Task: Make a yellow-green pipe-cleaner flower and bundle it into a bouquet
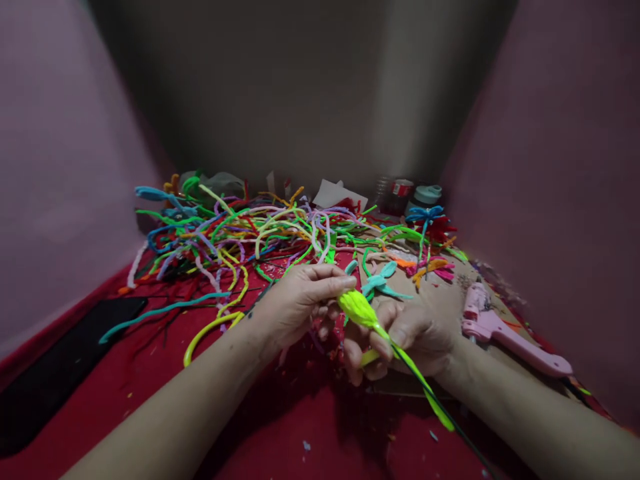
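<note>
A neon-yellow pipe-cleaner flower (357, 308) with a closed, bud-like head is held between my two hands. Its thin dark stem runs down to the lower right, with a long yellow-green leaf (440, 408) alongside. My left hand (305, 300) pinches the tip of the bud between thumb and fingers. Just below the bud, my right hand (405, 333) grips the stem between thumb and fingers. Behind the bud lies a light-teal pipe-cleaner piece (383, 280) with several petals. A yellow strand shows between my right fingers; whether it belongs to the flower, I cannot tell.
A tangled heap of colourful pipe cleaners (280, 230) spreads across the back of the red cloth (165, 400). At right, a pink glue gun (510, 333) lies on cardboard (445, 313). A black flat object (75, 360) is at left. A jar with a teal lid (427, 195) stands behind.
</note>
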Demonstrator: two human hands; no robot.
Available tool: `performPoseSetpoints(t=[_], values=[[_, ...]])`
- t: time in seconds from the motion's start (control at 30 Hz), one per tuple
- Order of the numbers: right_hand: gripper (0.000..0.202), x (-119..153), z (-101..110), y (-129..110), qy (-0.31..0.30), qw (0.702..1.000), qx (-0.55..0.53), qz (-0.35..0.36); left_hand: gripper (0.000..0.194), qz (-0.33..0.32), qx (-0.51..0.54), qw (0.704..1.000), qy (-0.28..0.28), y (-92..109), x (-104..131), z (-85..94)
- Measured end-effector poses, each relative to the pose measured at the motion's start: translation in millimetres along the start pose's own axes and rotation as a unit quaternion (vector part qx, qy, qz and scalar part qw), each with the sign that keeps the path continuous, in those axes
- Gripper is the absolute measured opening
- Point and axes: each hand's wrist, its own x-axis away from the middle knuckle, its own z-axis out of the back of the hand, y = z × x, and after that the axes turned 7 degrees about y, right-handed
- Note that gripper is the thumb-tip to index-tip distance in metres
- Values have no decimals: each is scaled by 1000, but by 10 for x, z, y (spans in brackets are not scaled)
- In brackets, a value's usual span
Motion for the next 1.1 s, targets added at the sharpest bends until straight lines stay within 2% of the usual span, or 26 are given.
performPoseSetpoints(t=[0.2, 0.43, 0.7, 0.9, 1.1], values=[[24, -1, -52, -24, 11, 1000, 19, -8, 23, 5, -1, 1000, -27, -2, 12, -1], [23, 11, -43, -34, 31, 998, 37, -28, 19, 2, -5, 1000, -14, -8, -20, 13], [18, 3, -65, -85, 83, 991, 109, -10, 15, -52, -38, 998, 11, 51, -11, 55], [9, 75, -105, -237, 150, 953, 262, 5, 14, -88, -98, 991, 6, 91, -6, 108], [8, 110, -215, -356, 171, 898, 405, -4, 17, -138, -186, 973, -22, 146, 17, 143]])
